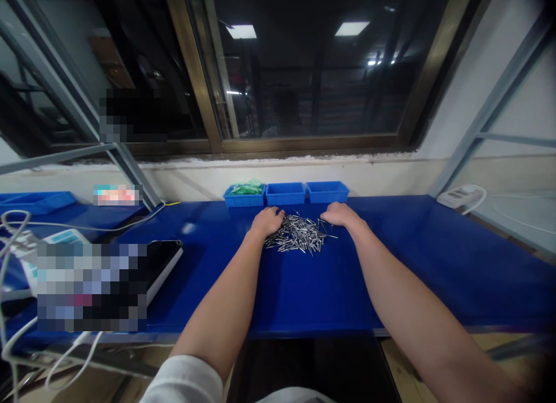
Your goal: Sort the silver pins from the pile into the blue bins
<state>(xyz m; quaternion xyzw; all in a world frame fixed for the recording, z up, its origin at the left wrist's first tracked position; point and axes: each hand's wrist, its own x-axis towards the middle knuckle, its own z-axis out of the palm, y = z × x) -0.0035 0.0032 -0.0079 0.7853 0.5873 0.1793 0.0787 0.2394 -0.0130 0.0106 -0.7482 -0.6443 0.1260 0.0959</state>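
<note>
A loose pile of thin silvery metal pins [300, 234], rivet-like or nail-like, lies on the blue tabletop [295, 293]. My left hand [267, 220] rests at the pile's left edge, thumb apart from the fingers, touching its outer pins. On the opposite side, my right hand [339, 213] sits low at the far right edge with its fingers loosely bent beside a few stray pins. Neither hand visibly grips a pin. The undersides of both hands are hidden.
Behind the pile stand a blue bin with green packets [247, 190], a middle blue bin [285, 193] and a right blue bin [327, 191]. A dark flat device [167, 252] and white cables lie left. A white power strip [461, 195] sits far right, near metal frame posts.
</note>
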